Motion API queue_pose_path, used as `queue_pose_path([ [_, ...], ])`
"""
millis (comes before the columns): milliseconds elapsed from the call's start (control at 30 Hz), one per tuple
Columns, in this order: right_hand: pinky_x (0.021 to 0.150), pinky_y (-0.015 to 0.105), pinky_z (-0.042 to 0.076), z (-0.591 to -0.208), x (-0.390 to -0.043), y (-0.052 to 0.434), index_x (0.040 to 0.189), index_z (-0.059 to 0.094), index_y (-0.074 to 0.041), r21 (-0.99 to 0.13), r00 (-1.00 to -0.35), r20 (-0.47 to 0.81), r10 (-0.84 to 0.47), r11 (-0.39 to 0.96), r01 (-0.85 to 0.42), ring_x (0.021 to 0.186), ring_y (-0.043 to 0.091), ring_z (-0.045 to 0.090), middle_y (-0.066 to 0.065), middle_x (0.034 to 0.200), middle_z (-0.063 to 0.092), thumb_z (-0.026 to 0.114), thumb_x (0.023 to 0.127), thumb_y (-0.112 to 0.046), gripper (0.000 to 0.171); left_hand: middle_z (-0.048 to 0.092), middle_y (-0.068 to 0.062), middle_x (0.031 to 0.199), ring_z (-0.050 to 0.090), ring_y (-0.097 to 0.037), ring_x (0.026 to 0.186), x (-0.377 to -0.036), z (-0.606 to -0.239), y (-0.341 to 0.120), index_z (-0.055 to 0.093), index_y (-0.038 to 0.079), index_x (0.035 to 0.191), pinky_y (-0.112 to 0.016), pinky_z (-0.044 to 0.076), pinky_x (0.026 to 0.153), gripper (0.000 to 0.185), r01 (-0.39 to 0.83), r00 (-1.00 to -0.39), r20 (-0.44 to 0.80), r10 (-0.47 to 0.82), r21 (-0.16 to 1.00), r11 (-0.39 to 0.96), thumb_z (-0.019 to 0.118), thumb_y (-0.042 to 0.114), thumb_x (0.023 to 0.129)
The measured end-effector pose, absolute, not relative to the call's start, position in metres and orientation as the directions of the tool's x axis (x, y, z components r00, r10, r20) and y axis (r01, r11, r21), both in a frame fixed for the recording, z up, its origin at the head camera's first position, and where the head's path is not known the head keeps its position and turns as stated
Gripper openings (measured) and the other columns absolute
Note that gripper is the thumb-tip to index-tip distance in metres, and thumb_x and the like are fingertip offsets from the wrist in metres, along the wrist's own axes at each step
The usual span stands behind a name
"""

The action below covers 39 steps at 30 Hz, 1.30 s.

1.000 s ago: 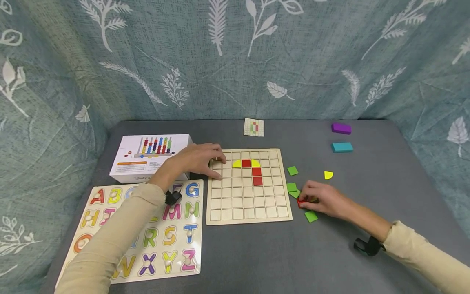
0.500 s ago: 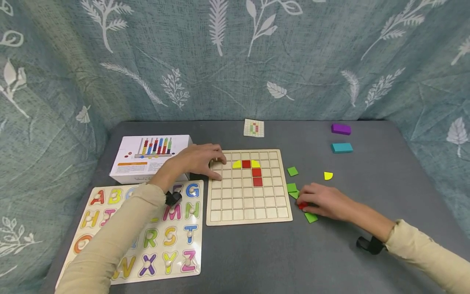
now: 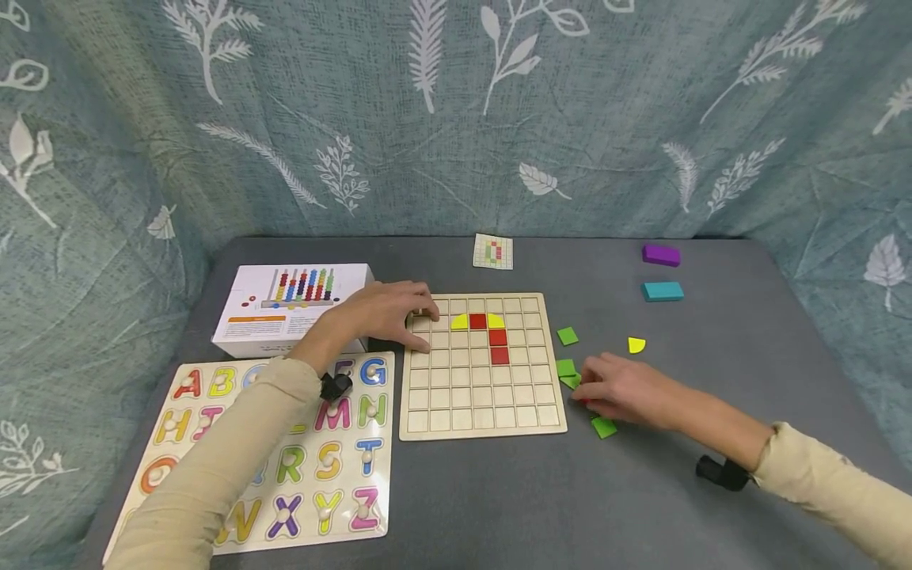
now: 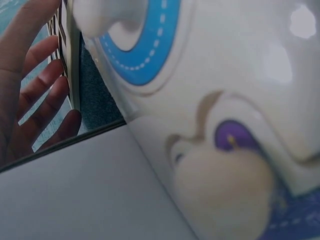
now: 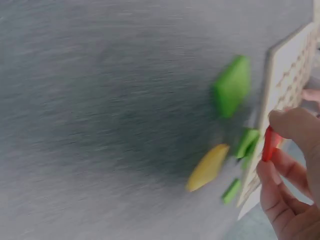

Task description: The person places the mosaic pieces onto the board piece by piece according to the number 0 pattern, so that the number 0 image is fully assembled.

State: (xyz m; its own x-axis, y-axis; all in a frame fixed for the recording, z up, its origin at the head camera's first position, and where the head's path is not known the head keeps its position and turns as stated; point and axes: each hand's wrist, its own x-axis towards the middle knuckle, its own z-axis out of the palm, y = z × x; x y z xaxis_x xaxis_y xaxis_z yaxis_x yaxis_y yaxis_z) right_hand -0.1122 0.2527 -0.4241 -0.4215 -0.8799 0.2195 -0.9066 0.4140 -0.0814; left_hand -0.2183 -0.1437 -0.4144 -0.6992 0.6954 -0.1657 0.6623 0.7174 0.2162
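Observation:
My right hand (image 3: 627, 388) is just right of the wooden grid board (image 3: 456, 396). It pinches a red tile (image 5: 270, 144) between thumb and fingertips; the head view shows only a sliver of it. Several green square tiles (image 3: 568, 336) lie around that hand, along with a yellow quarter-round tile (image 3: 636, 345). On the board sit three red tiles (image 3: 498, 338) in a hook shape, with a yellow tile (image 3: 459, 321) on either side of the top one. My left hand (image 3: 388, 313) rests at the board's upper left edge, fingers loosely spread.
A wooden alphabet puzzle (image 3: 342, 467) lies front left, partly under the left forearm. Behind it stands a white box (image 3: 249, 297) with an abacus picture. A small pattern card (image 3: 493, 252), a purple block (image 3: 661, 255) and a teal block (image 3: 663, 291) are near the back edge.
My right hand's fingers have shifted slightly over the red tile, which was more visible half a second ago and is now mostly covered from above. The left hand stays in place.

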Motion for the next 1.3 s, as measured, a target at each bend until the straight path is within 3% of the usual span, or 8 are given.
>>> queue_pose_path([
  [133,0.063,0.018,0.044,-0.421,-0.12,0.238,0.094,0.074,-0.016,-0.164,-0.415,0.307,-0.856,0.382,-0.91,0.074,0.007,0.048,-0.002,0.088,0.057,0.084,0.07,-0.007,0.027,0.056,0.009,0.111,0.049,-0.008,0.086,-0.219,-0.415,-0.144,0.065,0.032,0.116,-0.027,0.041,0.068,0.05,0.668,-0.695,-0.163,0.7,0.213,0.713,0.071,0.062,0.077],
  [300,0.067,0.019,0.046,-0.421,-0.129,0.22,0.097,0.074,-0.015,-0.32,-0.486,0.291,-0.824,0.395,-0.861,0.079,0.008,0.053,-0.002,0.095,0.062,0.081,0.076,-0.008,0.023,0.057,0.009,0.112,0.05,-0.007,0.086,-0.221,-0.416,-0.143,0.066,0.031,0.115,-0.028,0.041,0.068,0.05,0.666,-0.696,-0.163,0.699,0.219,0.713,0.072,0.061,0.076],
  [400,0.067,0.018,0.046,-0.425,-0.134,0.209,0.099,0.074,-0.014,-0.358,-0.497,0.296,-0.816,0.388,-0.85,0.08,0.01,0.055,-0.002,0.097,0.063,0.08,0.079,-0.01,0.021,0.057,0.009,0.111,0.05,-0.008,0.087,-0.221,-0.415,-0.142,0.066,0.031,0.115,-0.028,0.041,0.068,0.049,0.672,-0.688,-0.162,0.708,0.228,0.705,0.072,0.061,0.077],
  [700,0.072,0.02,0.049,-0.437,-0.146,0.167,0.094,0.073,-0.014,-0.283,-0.378,0.421,-0.824,0.277,-0.918,0.083,0.009,0.057,-0.001,0.093,0.063,0.081,0.077,-0.011,0.02,0.056,0.01,0.109,0.049,-0.007,0.085,-0.221,-0.414,-0.143,0.066,0.032,0.114,-0.026,0.04,0.067,0.049,0.671,-0.692,-0.158,0.704,0.218,0.709,0.072,0.061,0.076],
  [967,0.067,0.019,0.048,-0.445,-0.141,0.155,0.092,0.074,-0.02,-0.216,-0.42,0.381,-0.824,0.363,-0.906,0.081,0.008,0.058,-0.004,0.092,0.064,0.079,0.08,-0.016,0.014,0.056,0.01,0.11,0.049,-0.007,0.085,-0.218,-0.413,-0.142,0.065,0.032,0.114,-0.027,0.041,0.068,0.048,0.671,-0.689,-0.169,0.705,0.218,0.709,0.072,0.062,0.077],
  [1300,0.073,0.022,0.05,-0.443,-0.144,0.153,0.093,0.074,-0.017,-0.228,-0.428,0.377,-0.821,0.365,-0.903,0.085,0.011,0.06,-0.003,0.093,0.066,0.079,0.08,-0.014,0.014,0.056,0.01,0.11,0.049,-0.007,0.086,-0.22,-0.413,-0.143,0.065,0.032,0.115,-0.027,0.041,0.069,0.048,0.665,-0.697,-0.168,0.697,0.212,0.716,0.071,0.062,0.077],
])
